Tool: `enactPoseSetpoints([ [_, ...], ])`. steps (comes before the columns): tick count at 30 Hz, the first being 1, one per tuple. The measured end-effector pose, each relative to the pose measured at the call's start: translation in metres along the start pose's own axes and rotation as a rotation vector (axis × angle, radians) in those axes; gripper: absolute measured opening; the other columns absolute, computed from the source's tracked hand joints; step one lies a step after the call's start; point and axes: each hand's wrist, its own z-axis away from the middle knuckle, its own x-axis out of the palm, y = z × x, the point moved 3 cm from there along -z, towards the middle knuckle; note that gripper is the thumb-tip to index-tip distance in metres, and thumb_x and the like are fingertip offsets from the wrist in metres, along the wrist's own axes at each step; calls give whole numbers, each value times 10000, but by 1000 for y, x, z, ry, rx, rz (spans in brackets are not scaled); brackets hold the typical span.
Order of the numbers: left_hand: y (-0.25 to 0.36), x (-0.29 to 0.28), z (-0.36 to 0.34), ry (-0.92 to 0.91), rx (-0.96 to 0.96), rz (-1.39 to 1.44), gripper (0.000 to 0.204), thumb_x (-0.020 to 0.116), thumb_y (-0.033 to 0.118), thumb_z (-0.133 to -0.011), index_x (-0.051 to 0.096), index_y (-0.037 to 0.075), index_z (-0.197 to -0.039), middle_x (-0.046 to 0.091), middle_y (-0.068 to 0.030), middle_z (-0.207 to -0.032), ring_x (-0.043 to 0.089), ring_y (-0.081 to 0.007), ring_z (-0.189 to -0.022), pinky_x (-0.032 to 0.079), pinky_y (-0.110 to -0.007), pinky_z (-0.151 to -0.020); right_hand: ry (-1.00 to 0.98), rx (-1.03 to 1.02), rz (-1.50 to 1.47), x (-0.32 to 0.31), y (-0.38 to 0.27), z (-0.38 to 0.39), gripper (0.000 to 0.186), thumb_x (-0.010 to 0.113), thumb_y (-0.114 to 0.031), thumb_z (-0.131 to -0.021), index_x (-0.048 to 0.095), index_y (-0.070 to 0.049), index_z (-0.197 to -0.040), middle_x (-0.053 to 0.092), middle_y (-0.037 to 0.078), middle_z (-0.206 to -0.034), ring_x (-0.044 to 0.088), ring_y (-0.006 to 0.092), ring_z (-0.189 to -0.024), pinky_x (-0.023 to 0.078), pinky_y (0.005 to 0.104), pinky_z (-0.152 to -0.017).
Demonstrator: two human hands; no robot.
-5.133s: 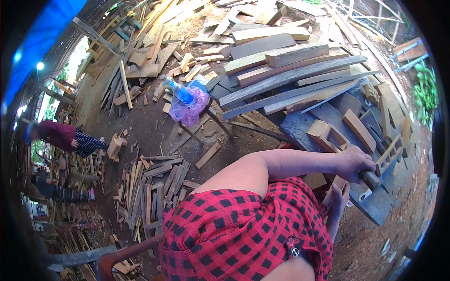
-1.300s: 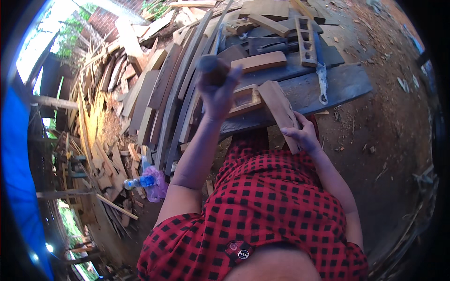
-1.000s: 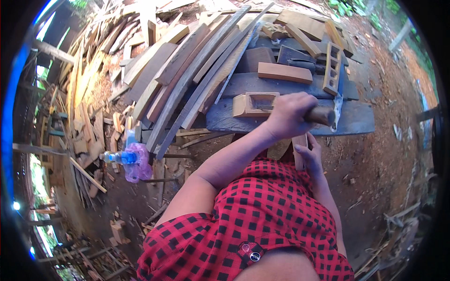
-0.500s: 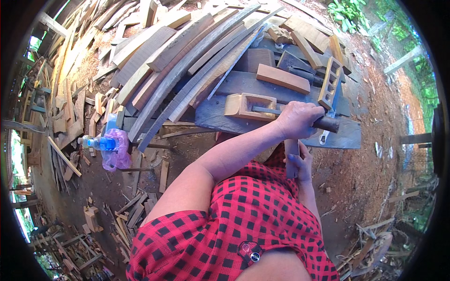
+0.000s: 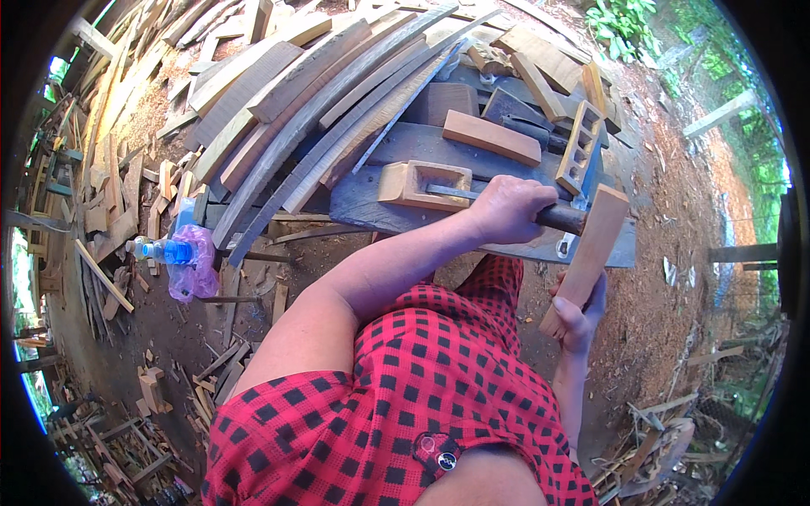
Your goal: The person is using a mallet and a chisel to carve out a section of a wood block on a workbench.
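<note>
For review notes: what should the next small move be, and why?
Perhaps the right hand should tap the flat brown wooden piece against the dark round handle: the left hand grips it, its end shows beside the piece, and its grey metal blade overlaps the hollow pale wooden block.

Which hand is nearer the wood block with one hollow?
Left. The left hand is just right of the hollowed block; the right hand is farther right, lower in view.

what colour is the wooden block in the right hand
The wooden block is light brown, shown best in the head view.
</note>
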Motion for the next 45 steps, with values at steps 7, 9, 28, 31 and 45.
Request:
enactPoseSetpoints([
  [7,-1,5,4,-6,32,17,320,751,160,-601,553,88,-841,602,-87,-769,639,-320,-783,512,-426,-674,293,-214,-499,-34,-26,-6,764,712,-284,-626,453,45,-1265,578,147,-1025,608,208,-891,531,323,-667],
  [9,-1,6,4,2,35,10,320,751,161,-599,549,87,-836,601,-87,-767,639,-320,-780,511,-426,-674,366,-230,-672,-28,-21,-7,787,719,-285,-624,439,49,-1278,585,149,-993,616,211,-836,529,320,-651],
  [28,-6,9,19,-149,34,-61,267,717,160,-612,549,81,-804,608,-98,-777,640,-330,-796,507,-433,-673,-140,13,77,-14,39,3,822,710,-424,-674,419,43,-1283,548,164,-1151,563,252,-1022,478,389,-855],
  [31,-7,3,19,-51,72,-13,268,720,156,-606,553,84,-804,605,-97,-775,639,-327,-788,506,-431,-672,142,-23,-51,-43,15,2,808,729,-342,-648,423,20,-1303,550,156,-1166,564,256,-1021,484,380,-856],
  [45,-8,0,24,-57,98,-15,225,695,199,-623,568,88,-773,631,-100,-771,649,-323,-777,521,-433,-677,104,-114,-214,-32,-10,-6,781,703,-251,-642,416,31,-1311,553,172,-1109,582,230,-952,490,350,-834],
])
